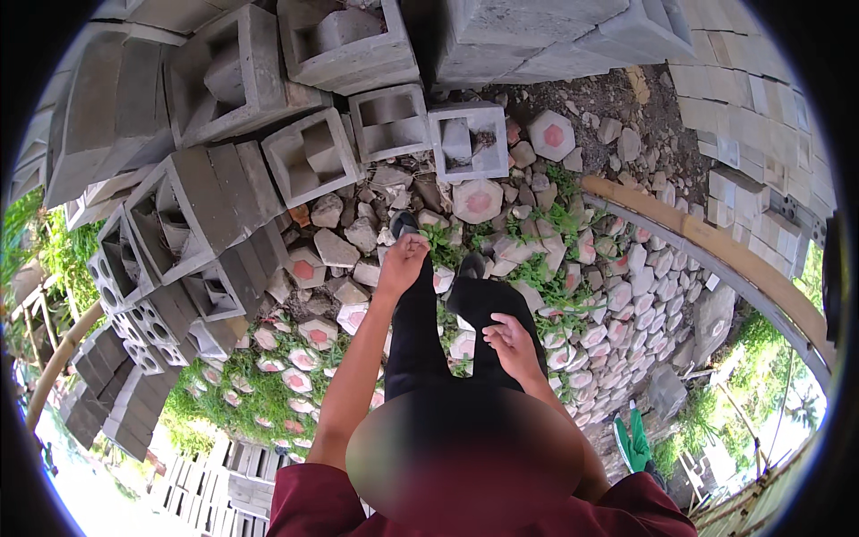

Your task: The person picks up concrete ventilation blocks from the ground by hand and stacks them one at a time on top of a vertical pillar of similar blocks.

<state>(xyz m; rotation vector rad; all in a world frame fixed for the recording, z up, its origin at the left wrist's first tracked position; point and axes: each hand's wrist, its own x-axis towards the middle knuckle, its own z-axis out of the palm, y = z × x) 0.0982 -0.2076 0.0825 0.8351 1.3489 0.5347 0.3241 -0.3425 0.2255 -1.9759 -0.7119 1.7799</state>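
Observation:
My left hand (406,257) hangs in front of my left leg, fingers loosely bent and nothing visible in it. Lower and to the right, my right hand (508,342) is held over my right thigh, its fingers half curled and apart, also without any object. Neither hand touches the blocks. Beneath them are my black trousers (417,331) and dark shoes (472,266), standing on ground of hexagonal pavers (477,200) with reddish centres, broken stones and green weeds. Ahead of my feet stands a hollow concrete block (469,143), its cavity facing me.
Stacked hollow concrete blocks (210,76) rise ahead and to the left. Pale blocks (747,85) are piled at the right. A curved tan edge (707,224) crosses the right side. Behind on the right, green cloth (633,440) shows near the ground.

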